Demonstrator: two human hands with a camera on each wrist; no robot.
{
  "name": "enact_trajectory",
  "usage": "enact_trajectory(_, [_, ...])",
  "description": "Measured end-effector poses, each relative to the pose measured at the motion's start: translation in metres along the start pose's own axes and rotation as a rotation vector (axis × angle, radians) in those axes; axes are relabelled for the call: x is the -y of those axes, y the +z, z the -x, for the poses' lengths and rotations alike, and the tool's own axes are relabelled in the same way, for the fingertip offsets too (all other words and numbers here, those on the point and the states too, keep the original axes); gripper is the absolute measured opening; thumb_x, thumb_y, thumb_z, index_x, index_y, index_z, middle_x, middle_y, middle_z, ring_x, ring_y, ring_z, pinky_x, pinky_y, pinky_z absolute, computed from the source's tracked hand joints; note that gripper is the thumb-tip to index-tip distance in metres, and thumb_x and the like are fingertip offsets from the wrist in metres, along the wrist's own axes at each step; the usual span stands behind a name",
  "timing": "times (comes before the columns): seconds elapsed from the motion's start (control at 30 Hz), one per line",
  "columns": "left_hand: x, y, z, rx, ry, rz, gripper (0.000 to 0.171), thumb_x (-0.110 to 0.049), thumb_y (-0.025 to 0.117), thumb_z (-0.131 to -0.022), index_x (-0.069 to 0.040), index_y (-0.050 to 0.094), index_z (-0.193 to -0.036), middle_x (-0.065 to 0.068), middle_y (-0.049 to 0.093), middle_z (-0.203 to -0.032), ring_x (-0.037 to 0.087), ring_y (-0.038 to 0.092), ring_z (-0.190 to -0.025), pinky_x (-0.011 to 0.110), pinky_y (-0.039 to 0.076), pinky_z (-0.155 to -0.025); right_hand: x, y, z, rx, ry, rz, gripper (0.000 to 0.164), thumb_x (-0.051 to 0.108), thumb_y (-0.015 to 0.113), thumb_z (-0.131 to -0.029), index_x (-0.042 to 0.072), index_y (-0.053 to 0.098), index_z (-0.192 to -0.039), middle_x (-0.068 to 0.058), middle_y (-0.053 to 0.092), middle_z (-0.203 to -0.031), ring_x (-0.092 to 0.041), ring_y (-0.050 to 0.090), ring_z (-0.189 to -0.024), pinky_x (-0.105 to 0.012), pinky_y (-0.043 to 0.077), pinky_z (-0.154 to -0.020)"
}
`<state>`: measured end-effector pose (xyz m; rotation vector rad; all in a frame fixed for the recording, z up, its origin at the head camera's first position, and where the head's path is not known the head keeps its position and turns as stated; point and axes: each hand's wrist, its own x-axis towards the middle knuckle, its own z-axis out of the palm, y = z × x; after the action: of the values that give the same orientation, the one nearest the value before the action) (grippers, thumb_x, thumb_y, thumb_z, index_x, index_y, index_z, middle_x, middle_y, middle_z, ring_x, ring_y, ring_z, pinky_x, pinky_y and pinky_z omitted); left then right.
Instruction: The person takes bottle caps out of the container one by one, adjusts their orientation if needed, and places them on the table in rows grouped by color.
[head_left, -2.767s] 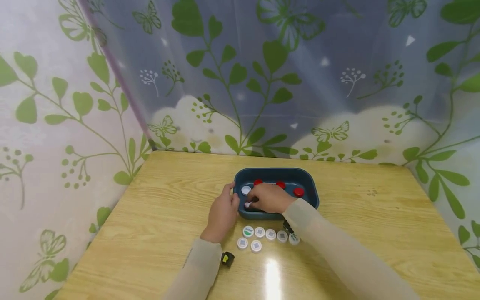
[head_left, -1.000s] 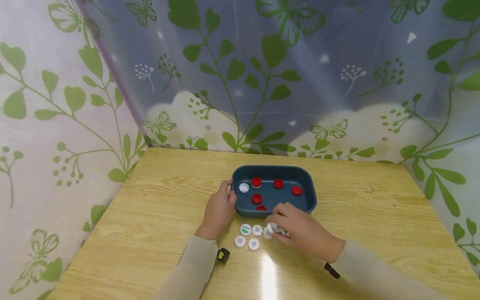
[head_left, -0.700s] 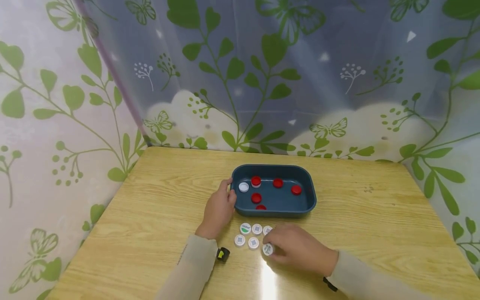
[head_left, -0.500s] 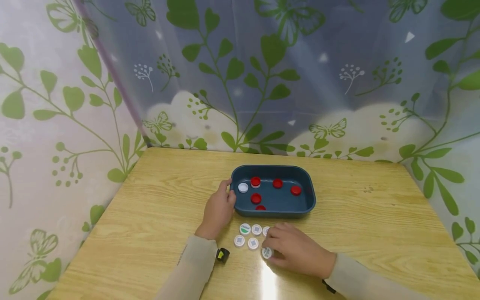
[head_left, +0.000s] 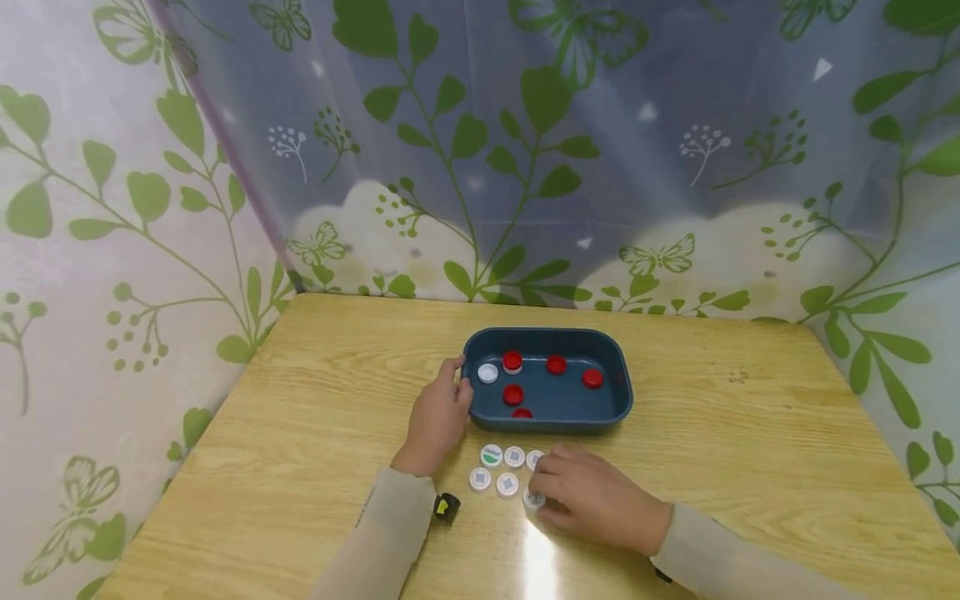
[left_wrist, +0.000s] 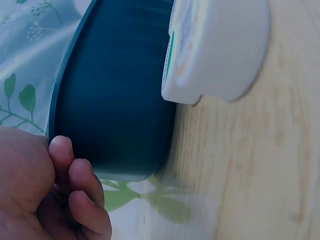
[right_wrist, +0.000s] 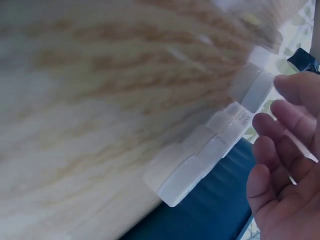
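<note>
My left hand [head_left: 437,417] touches the left end of a dark blue tray [head_left: 621,383], its fingertips right at the wall; the left wrist view shows the loosely bent fingers [left_wrist: 82,172] there. In front of the tray, my right hand [head_left: 600,500] pinches a white bottle cap [head_left: 533,500] low over the wooden table. Part of that cap is hidden by the fingers. To its left are several more white bottle caps [head_left: 507,485] in two short rows, one of them with a green mark [head_left: 491,455]. The right wrist view has the thumb [right_wrist: 295,90] against a cap's edge.
Inside the tray are several red caps [head_left: 592,378] and one upturned white cap [head_left: 487,373]. The wooden table [head_left: 360,350] ends at a leaf-patterned curtain [head_left: 480,167] behind and at the sides. Black wrist straps [head_left: 446,507] sit at both cuffs.
My right hand has come out of the tray to the white caps and carried one from the back row's right end to the front row. The left hand stays at the tray.
</note>
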<state>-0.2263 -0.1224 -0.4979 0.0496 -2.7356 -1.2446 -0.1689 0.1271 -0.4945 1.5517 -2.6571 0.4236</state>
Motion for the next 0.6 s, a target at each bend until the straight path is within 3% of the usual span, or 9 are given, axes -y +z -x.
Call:
enact_trajectory(0.13, [-0.0005,0.0011,-0.0005,-0.002,-0.002,-0.005,0.044,-0.018,0.052,-0.107,-0.010,0.049,-0.151,0.000,0.058,-0.066,0.015,0.055,-0.055,0.031,0.045,-0.054,-0.0009,0.0001,-0.0006,0.017,-0.041,0.030,0.004,0.026,0.073,-0.095,0.021,0.073,-0.095,0.013,0.055,-0.088,-0.006,0.047,-0.080,-0.025,0.048,-0.075])
enact_trajectory(0.47, [-0.0020,0.0014,-0.0003,-0.003,-0.005,-0.008,0.044,-0.019,0.053,-0.107,-0.011,0.049,-0.150,0.001,0.058,-0.066,0.015,0.055,-0.055,0.031,0.045,-0.054,-0.0018,-0.0022,-0.0020,-0.001,0.013,0.054,0.009,0.027,0.070,-0.097,0.020,0.074,-0.099,0.010,0.062,-0.094,-0.007,0.052,-0.083,-0.029,0.051,-0.079])
enact_trajectory(0.6, [-0.0026,0.0000,0.0002,-0.003,-0.010,0.000,0.044,-0.018,0.053,-0.107,-0.010,0.049,-0.150,0.001,0.059,-0.067,0.015,0.055,-0.056,0.031,0.045,-0.055,0.0027,-0.0019,-0.0087,-0.031,-0.022,0.071,0.006,0.023,0.070,-0.095,0.019,0.073,-0.098,0.009,0.063,-0.093,-0.009,0.053,-0.082,-0.030,0.051,-0.078])
